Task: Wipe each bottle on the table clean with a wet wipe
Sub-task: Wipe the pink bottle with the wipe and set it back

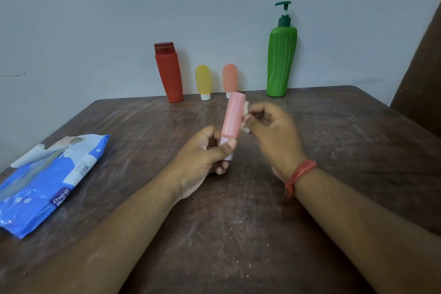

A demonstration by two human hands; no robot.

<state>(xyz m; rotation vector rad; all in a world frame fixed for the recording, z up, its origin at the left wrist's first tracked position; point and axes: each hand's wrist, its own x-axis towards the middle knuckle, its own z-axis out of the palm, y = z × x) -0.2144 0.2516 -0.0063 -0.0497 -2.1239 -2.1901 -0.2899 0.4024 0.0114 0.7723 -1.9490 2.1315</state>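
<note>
My left hand (205,153) grips the pale cap end of a pink bottle (232,116) and holds it almost upright above the middle of the table. My right hand (272,126) pinches a small white wet wipe (245,117) against the bottle's right side. Along the far edge by the wall stand a red bottle (170,74), a small yellow bottle (203,81), a small orange bottle (230,77) partly behind the pink one, and a tall green pump bottle (281,59).
A blue pack of wet wipes (50,181) lies on the left of the dark brown table (238,234), its flap lifted. A dark brown object (422,74) stands past the table's right corner. A red thread band circles my right wrist (299,174).
</note>
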